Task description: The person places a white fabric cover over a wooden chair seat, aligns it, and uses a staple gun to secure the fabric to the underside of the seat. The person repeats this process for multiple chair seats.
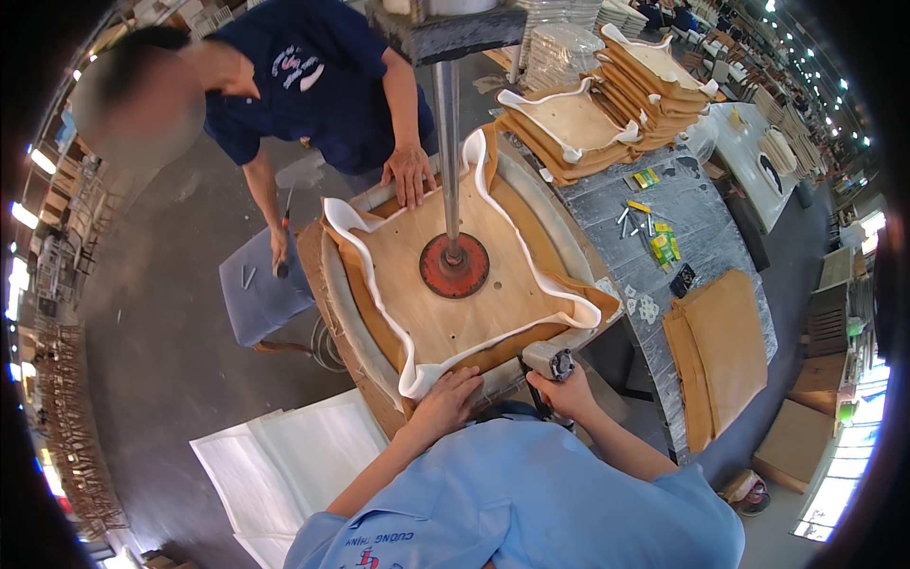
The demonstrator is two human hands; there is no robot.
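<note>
In front of me a square wooden seat board point(408, 251) lies under a round red press plate point(434, 277) on a metal post point(445, 142). White padding point(374, 284) curls up around the board's edges, with a tan cover point(531, 228) outside it. At the near edge, my left hand point(447, 403) has its fingers bent over the tan cover's border. My right hand point(567, 394) is closed around a staple gun point(550, 361), whose silvery head rests close to the near right corner.
Across from me a co-worker's hand point(409, 174) touches the far edge; the other holds a tool point(282, 256) by a blue-grey seat point(251, 313). The right-hand table point(607, 190) bears small boxes, folded tan covers point(725, 356) and stacked seat pieces point(569, 123). White sheets point(294, 465) lie lower left.
</note>
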